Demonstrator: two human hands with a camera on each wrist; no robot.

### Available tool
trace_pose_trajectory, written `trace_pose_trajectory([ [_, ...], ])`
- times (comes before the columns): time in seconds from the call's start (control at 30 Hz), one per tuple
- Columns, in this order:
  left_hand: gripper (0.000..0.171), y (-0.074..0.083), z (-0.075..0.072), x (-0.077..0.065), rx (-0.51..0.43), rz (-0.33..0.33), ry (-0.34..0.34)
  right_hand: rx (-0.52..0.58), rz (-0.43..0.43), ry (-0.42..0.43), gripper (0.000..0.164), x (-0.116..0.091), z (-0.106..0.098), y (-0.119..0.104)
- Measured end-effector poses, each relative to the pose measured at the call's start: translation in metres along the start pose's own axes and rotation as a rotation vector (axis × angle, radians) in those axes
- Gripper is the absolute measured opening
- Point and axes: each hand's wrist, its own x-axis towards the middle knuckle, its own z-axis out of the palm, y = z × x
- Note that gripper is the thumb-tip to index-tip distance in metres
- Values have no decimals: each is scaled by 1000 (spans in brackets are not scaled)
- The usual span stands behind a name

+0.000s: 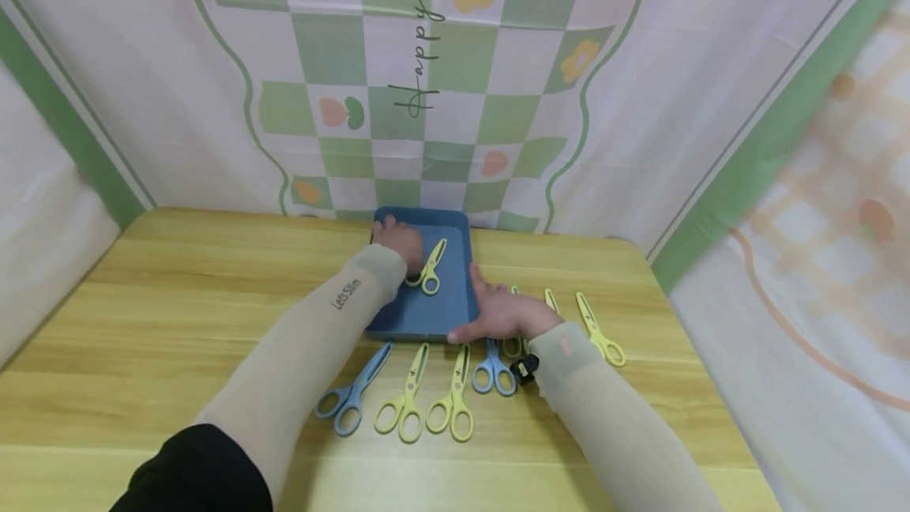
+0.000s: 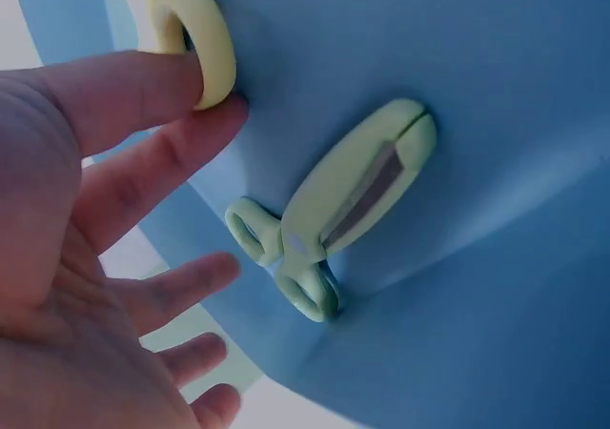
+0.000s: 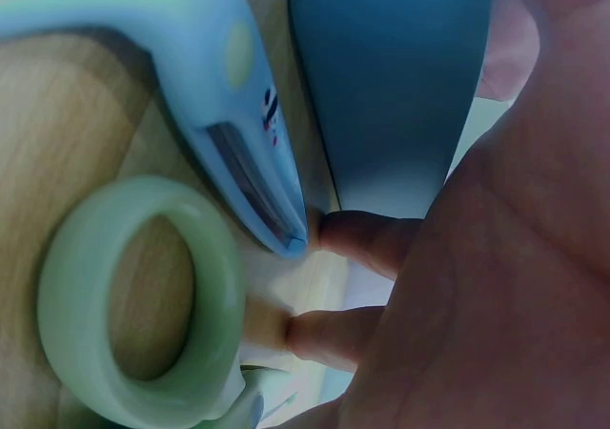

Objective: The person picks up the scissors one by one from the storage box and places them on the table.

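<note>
A blue tray [image 1: 419,322] stands on the table against the curtain. My left hand [image 1: 400,243] reaches into its far left part; thumb and forefinger pinch the handle loop of yellow scissors [image 2: 221,52]. Near them another closed pair of scissors [image 2: 355,200] lies on the tray floor. One yellow pair [image 1: 434,263] shows in the head view beside the hand; which of the two it is, I cannot tell. My right hand [image 1: 506,314] rests at the tray's near right corner, thumb and forefinger spread along the rim. Below its palm lie blue scissors [image 3: 229,114] and a pale loop handle [image 3: 143,300].
In front of the tray lie blue scissors [image 1: 353,393], two yellow pairs [image 1: 411,385] and another blue pair [image 1: 493,370]. More yellow scissors [image 1: 600,334] lie to the right, partly behind the right hand. A patterned curtain [image 1: 398,62] hangs behind the table [image 1: 178,322].
</note>
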Motion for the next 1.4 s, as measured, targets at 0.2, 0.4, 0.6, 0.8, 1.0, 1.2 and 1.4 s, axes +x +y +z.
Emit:
trace_pose_trajectory([
  [0.2, 10, -2, 1, 5, 5, 11, 52, 1, 8, 0, 140, -2, -1, -2],
  [0.4, 12, -11, -4, 4, -10, 23, 79, 2, 11, -6, 139, -3, -1, 0],
  [0.6, 15, -16, -8, -4, -26, 19, 84, 3, 20, -2, 138, -2, 0, 1],
  [0.8, 31, -24, -13, -21, -103, 66, 104, 3, 35, -14, 139, 2, 3, 1],
  [1.0, 30, -33, -28, -49, -171, 74, 138, 9, 18, 9, 137, 0, 3, -1],
  [1.2, 23, -49, -34, -66, -159, 76, 153, 9, 24, 4, 135, -1, 2, -1],
  [1.4, 20, -69, -32, -78, -203, 78, 194, 5, 26, 6, 136, 0, 2, 0],
])
